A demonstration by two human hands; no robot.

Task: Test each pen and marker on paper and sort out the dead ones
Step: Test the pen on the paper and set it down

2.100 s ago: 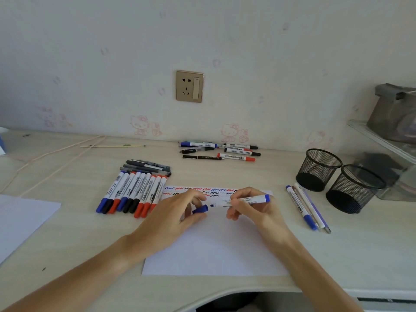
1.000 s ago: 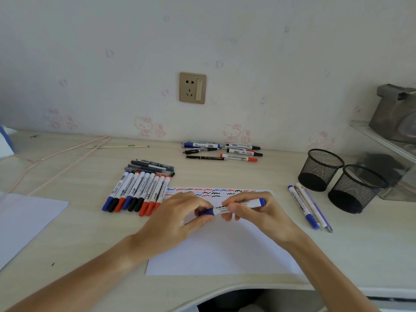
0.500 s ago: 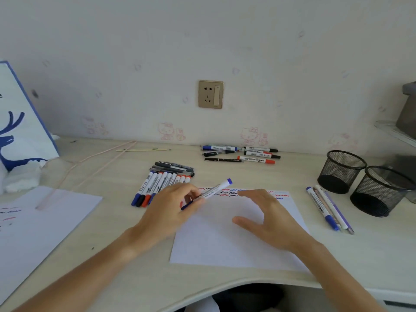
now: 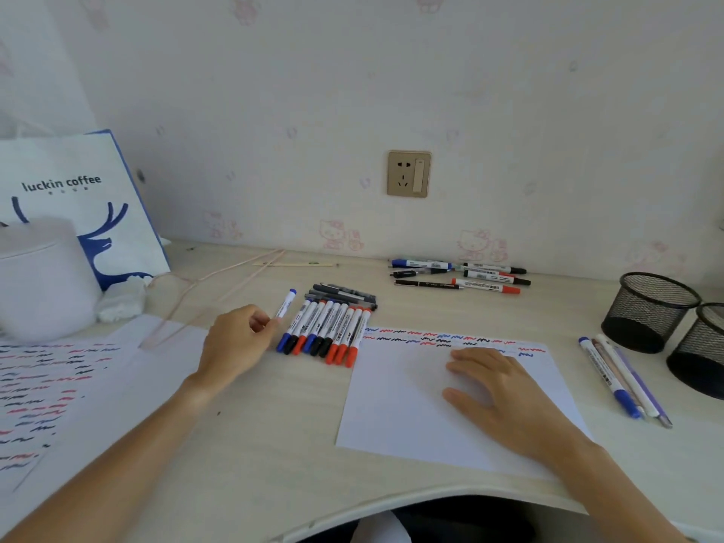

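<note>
Where the pale wooden surface meets a wall with faint cartoon prints and a gold socket, a coffee bag and white tub cut off at the left edge. Left hand pinching a blue-capped marker just left of the marker row; right hand flat, fingers straight, on the scribbled paper. Beyond: a second marker group by the wall, three pens beside two mesh cups, one cropped at right.
</note>
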